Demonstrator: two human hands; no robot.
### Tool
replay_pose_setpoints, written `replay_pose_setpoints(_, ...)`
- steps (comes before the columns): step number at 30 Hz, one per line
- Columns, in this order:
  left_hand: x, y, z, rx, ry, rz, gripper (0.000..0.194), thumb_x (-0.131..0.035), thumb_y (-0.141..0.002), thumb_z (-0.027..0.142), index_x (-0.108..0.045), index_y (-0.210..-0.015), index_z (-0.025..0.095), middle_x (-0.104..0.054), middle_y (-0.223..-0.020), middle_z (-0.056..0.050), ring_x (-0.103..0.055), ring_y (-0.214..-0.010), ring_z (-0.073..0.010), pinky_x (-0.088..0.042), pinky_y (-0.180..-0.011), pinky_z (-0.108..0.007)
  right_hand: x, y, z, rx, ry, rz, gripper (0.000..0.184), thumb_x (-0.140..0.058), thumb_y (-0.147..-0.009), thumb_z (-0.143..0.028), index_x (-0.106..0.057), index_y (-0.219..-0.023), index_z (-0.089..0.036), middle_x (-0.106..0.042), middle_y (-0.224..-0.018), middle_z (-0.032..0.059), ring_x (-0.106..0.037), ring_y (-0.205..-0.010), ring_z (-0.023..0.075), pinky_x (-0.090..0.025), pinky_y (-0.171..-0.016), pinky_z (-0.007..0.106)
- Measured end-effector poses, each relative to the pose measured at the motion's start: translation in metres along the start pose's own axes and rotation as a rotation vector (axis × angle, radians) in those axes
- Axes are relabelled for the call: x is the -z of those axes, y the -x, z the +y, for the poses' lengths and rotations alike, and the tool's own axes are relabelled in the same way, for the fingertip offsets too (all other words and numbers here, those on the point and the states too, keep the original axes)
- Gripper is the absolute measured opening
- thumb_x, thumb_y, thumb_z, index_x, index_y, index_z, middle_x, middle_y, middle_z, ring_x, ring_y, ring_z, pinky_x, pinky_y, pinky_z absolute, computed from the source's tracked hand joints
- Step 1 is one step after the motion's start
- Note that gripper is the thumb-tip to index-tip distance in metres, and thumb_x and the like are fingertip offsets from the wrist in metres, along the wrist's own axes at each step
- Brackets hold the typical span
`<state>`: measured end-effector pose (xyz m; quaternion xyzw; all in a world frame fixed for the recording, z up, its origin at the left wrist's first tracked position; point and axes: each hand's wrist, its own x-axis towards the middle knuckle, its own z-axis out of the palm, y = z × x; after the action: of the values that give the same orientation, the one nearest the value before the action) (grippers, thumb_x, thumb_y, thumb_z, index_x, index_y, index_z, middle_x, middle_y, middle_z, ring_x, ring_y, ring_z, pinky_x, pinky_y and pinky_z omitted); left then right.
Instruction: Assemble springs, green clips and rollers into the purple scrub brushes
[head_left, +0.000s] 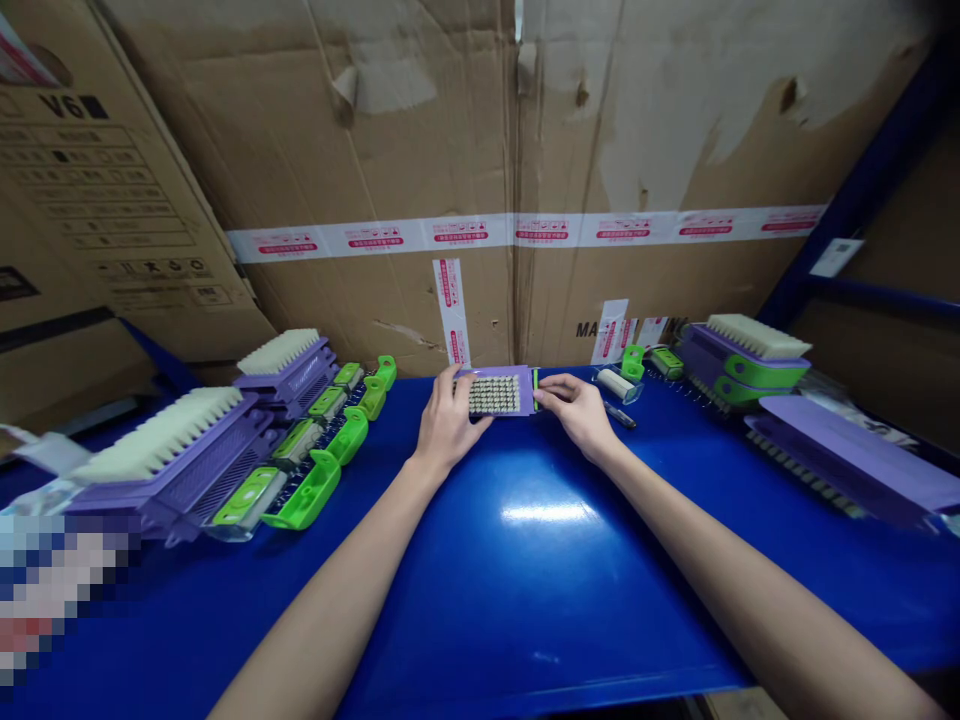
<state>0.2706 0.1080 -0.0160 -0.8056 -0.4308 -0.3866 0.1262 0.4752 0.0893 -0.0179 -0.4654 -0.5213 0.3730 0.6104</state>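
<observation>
Near the back of the blue table, a purple brush plate (525, 392) with rows of pale bristle tufts lies between my hands. My left hand (448, 418) grips its left end, fingers over the far edge and thumb at the near edge. At the right end of the plate, my right hand (574, 408) pinches a thin green strip (535, 390), which stands upright against that end. Whether the strip is fastened to the plate I cannot tell. Just right of my right hand lie a dark pen-like tool (619, 415) and a pale roller in clear wrap (616, 384).
At the left stand purple brush parts (169, 440) with cream bristles, beside several green end caps (311, 490). Purple and green brushes (757, 365) are stacked at the right, near a long purple piece (862, 450). Large cardboard boxes (375, 150) wall off the back of the table (525, 600).
</observation>
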Motion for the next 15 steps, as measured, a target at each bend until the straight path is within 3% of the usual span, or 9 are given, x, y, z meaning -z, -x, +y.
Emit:
replay_pose_setpoints(3, 0.0002, -0.0001, 0.0001, 0.013, 0.012, 0.002, 0.057, -0.077, -0.065, 0.024, -0.047, -0.112, 0.016, -0.046, -0.125, -0.016, -0.05, -0.117, -0.0318, -0.052, -0.093, -0.046, -0.0005, 0.0005, -0.0004, 0.049, 0.069, -0.011, 0.029, -0.073, -0.064, -0.041, -0.066, -0.076, -0.015, -0.071, -0.08, 0.0067, -0.066, -0.078, 0.0199, -0.051, -0.077, 0.033)
replay_pose_setpoints(15, 0.0004, -0.0001, 0.0006, 0.006, -0.008, -0.005, 0.055, -0.075, -0.067, 0.025, -0.046, -0.113, 0.017, -0.046, -0.126, -0.016, -0.051, -0.117, -0.0316, -0.052, -0.093, -0.046, -0.0026, 0.005, -0.0057, -0.019, 0.124, -0.072, 0.035, -0.064, -0.072, -0.044, -0.073, -0.09, -0.015, -0.072, -0.095, 0.0068, -0.065, -0.088, 0.0222, -0.051, -0.079, 0.035)
